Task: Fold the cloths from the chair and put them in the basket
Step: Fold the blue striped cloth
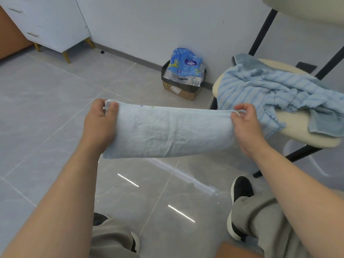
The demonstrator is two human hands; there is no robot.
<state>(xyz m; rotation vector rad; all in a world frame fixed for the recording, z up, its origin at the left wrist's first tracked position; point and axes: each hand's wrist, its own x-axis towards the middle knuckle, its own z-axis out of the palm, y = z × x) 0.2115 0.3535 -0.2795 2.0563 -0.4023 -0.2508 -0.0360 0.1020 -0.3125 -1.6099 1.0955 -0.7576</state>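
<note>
The tiled floor (46, 118) is being occupied at the right by the chair (296, 127). Its seat is being covered by a loose heap. A striped blue cloth (260, 84) is lying crumpled from the seat's back edge to its front edge. A darker blue cloth (323, 125) is showing beneath it at the right edge and again at the back-left corner. Neither is being folded yet.

A pale blue cloth (167, 131) is being held in the air, off the chair and just left of the seat's front-left edge. It is being stretched level as a doubled band, so at least one fold is being judged as made, with further folds outstanding. The left grip (100, 125) is being kept clamped round the cloth's left end, thumb on top. The right grip (245, 125) is being pinched closed on the top right corner between thumb and fingertips.

Progress is being judged as early: one cloth is part-folded, at least two are waiting on the seat, and none is being seen delivered.

The basket is not being identified. A brown shape (236, 250) is being cut off at the bottom edge of the view, and whether it is the basket cannot be told. A bag-lined cardboard box (182, 92) with blue packaging is standing against the wall, purpose unclear. The heap's true count and the band's layers are being hidden, and the chair's right side is being cropped.
</note>
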